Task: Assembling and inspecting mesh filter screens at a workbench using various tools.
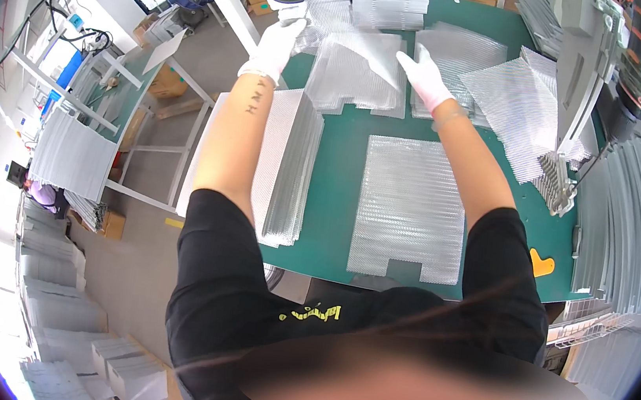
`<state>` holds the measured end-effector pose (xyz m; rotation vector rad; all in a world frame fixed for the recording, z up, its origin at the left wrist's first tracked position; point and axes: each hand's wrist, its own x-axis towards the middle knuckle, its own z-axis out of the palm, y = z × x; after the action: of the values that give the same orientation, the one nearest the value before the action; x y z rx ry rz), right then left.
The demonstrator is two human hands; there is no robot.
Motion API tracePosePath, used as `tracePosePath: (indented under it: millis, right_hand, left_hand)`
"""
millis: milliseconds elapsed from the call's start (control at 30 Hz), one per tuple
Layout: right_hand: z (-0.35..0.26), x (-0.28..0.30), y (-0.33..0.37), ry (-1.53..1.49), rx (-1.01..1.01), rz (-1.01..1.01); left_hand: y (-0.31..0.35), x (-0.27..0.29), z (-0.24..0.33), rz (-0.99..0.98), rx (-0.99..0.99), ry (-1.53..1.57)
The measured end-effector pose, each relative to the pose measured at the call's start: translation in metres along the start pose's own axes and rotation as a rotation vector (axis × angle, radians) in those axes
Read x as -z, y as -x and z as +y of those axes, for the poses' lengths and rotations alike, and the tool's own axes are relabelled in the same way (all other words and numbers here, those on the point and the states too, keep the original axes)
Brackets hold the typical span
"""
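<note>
several translucent sheets (412, 202) on green table (332, 178), grey floor (122, 272)

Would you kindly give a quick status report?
Left hand: left of translucent sheets, grip unclear. Right hand: open, at their right. More sheets beside it.

Notched translucent sheets (351, 73), several, seen from where I stand: pale grey, finely textured; overlapping, edges slightly out of line; lying flat on the far half of the green table (335, 174); cut-out side toward its near edge.
</note>
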<state>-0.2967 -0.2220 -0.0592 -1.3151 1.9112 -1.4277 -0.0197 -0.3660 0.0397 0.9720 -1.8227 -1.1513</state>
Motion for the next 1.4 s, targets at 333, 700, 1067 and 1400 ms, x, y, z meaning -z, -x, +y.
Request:
tracePosePath:
  millis: [333,700,1067,1400]
  right_hand:
    - [-0.039,0.106,0.21,-0.456,-0.006,-0.22]
    - [0.017,0.11,0.347,0.285,-0.143,-0.001]
    - [0.062,0.088,0.352,0.544,-0.153,-0.033]
    - [0.066,0.089,0.354,0.61,-0.12,-0.072]
  left_hand:
    - [0.249,-0.028,0.074,-0.193,0.101,0.246]
    - [0.383,-0.14,-0.042,-0.116,-0.164,-0.579]
    - [0.386,-0.157,-0.08,-0.161,-0.147,-0.822]
    - [0.384,-0.156,-0.081,-0.134,-0.147,-0.772]
